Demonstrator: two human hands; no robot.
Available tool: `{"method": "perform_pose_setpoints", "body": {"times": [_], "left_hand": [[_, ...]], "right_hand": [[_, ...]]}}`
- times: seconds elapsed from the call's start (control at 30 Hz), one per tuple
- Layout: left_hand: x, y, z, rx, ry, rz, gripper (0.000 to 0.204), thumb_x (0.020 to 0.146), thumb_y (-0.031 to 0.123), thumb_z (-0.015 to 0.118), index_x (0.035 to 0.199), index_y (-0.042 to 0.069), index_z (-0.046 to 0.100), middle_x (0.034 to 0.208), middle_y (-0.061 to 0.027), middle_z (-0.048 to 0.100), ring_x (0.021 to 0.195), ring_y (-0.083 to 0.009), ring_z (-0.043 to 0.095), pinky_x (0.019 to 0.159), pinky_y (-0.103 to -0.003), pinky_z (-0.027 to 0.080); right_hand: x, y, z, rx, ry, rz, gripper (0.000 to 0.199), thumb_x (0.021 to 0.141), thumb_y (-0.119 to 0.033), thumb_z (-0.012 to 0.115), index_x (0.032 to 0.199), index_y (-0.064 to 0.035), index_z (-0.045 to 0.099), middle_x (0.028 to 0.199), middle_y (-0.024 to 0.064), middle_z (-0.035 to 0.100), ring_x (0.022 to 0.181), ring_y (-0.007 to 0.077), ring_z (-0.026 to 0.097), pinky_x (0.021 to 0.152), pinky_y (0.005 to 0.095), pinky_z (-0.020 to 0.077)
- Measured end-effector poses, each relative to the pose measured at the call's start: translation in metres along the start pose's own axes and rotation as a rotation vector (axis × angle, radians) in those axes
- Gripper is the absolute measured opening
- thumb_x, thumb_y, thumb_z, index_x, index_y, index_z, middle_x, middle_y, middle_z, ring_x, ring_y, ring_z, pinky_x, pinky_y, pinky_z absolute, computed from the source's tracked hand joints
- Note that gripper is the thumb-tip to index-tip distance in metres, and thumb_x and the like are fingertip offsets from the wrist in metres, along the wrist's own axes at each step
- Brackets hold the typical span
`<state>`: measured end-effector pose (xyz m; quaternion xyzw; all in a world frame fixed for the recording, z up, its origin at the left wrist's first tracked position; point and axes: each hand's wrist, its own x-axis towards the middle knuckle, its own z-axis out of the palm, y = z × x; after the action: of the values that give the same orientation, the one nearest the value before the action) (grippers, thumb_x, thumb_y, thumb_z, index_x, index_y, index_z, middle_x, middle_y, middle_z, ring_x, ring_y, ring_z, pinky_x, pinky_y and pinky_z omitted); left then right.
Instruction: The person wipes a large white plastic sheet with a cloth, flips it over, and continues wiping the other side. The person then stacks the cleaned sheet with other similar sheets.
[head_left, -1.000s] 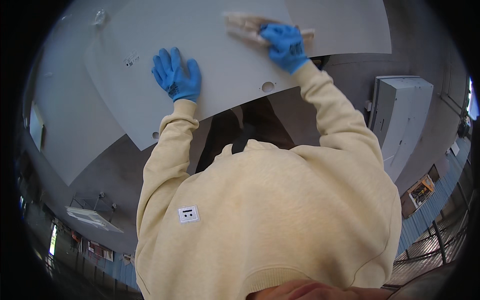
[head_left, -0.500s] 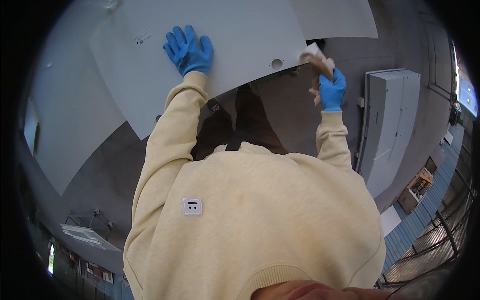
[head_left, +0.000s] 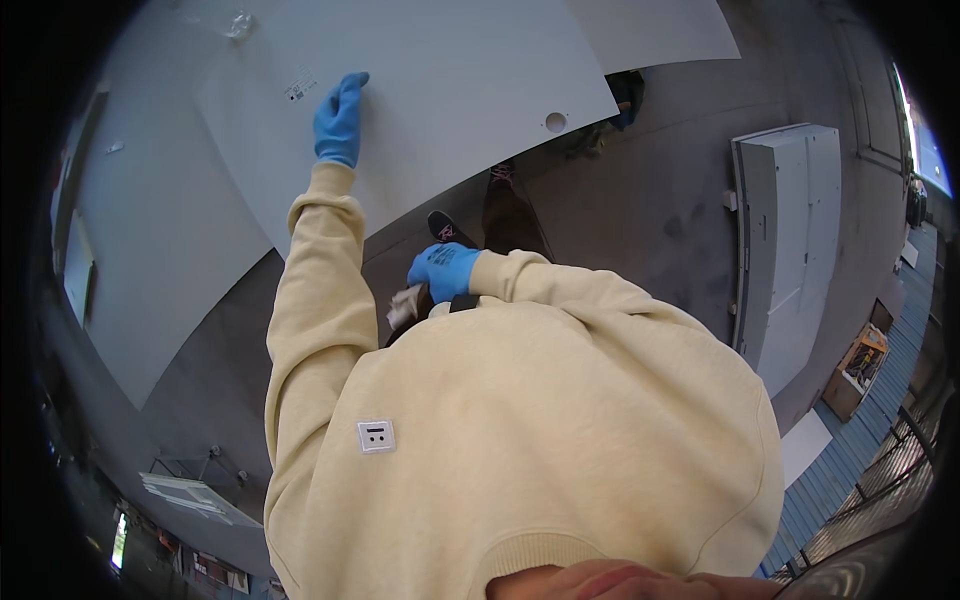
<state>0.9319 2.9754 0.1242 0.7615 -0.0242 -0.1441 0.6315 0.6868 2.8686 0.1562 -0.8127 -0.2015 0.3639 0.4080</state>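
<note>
Both of my hands wear blue gloves. My left hand is over the large pale grey panel, seen edge-on near a small printed label. Its fingers are drawn together; whatever may be between them is hidden. Drawn in close before my waist, my right hand is closed around a crumpled rag, pinkish-white and brown. The rag's lower end hangs out to the left of the glove. A round hole pierces the panel near its right corner.
More flat pale sheets extend to the left. On the right lies a long grey metal cabinet on the dark floor. My shoes are beside the panel's near edge. A low rack with panels is at lower left.
My right hand has swung from the panel's right corner to my waist, carrying the rag. My left hand has lifted from flat with spread fingers, shifted left, and closed.
</note>
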Motion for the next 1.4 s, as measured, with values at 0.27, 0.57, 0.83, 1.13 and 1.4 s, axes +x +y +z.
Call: {"method": "perform_pose_setpoints", "body": {"times": [0.27, 0.57, 0.83, 1.13, 1.4], "left_hand": [[-0.147, -0.031, -0.106, 0.327, 0.487, 0.159, 0.042, 0.102, 0.026, 0.061, 0.13, -0.006, 0.063, 0.138, -0.0205, 0.062, 0.129, -0.03, 0.058, 0.111, -0.04, 0.044], [-0.175, -0.018, -0.041, 0.806, 0.32, 0.265, 0.053, 0.092, 0.029, 0.067, 0.135, -0.001, 0.062, 0.149, -0.0274, 0.05, 0.142, -0.0449, 0.043, 0.116, -0.052, 0.036], [-0.058, -0.006, 0.048, 1.001, 0.248, 0.254, 0.069, 0.094, 0.042, 0.06, 0.151, 0.005, 0.047, 0.161, -0.0256, 0.035, 0.152, -0.0431, 0.026, 0.124, -0.059, 0.013], [-0.058, -0.016, 0.054, 1.201, 0.141, 0.249, 0.073, 0.099, 0.041, 0.051, 0.159, 0.004, 0.032, 0.167, -0.0265, 0.02, 0.157, -0.0436, 0.013, 0.124, -0.062, 0.002], [-0.056, -0.011, 0.055, 1.233, 0.096, 0.211, 0.075, 0.098, 0.039, 0.05, 0.16, 0.004, 0.028, 0.167, -0.0266, 0.019, 0.156, -0.0452, 0.012, 0.124, -0.063, 0.0]], "right_hand": [[-0.14, 0.062, -0.165, 0.79, 1.313, 0.32, 0.02, 0.092, -0.002, 0.06, 0.111, -0.0001, 0.066, 0.08, 0.0068, 0.068, 0.058, 0.0156, 0.064, 0.05, 0.03, 0.0557], [-0.114, 0.172, -0.169, -0.522, 1.412, 0.671, 0.021, 0.086, -0.011, 0.062, 0.104, -0.007, 0.071, 0.104, 0.0197, 0.07, 0.095, 0.0435, 0.065, 0.083, 0.0511, 0.0537], [-0.129, 0.173, -0.175, -0.436, 1.3, 0.535, 0.023, 0.082, -0.011, 0.067, 0.104, -0.0059, 0.065, 0.109, 0.0189, 0.067, 0.098, 0.0415, 0.064, 0.083, 0.0505, 0.0531], [-0.116, 0.189, -0.216, -0.436, 1.124, 0.442, 0.034, 0.079, -0.008, 0.068, 0.112, -0.0049, 0.061, 0.107, 0.019, 0.062, 0.097, 0.0417, 0.061, 0.083, 0.0496, 0.0519], [-0.001, 0.206, -0.362, -0.422, 1.066, 0.438, 0.019, 0.087, -0.014, 0.063, 0.105, -0.0076, 0.066, 0.11, 0.02, 0.065, 0.099, 0.0411, 0.065, 0.081, 0.0521, 0.0555]]}}
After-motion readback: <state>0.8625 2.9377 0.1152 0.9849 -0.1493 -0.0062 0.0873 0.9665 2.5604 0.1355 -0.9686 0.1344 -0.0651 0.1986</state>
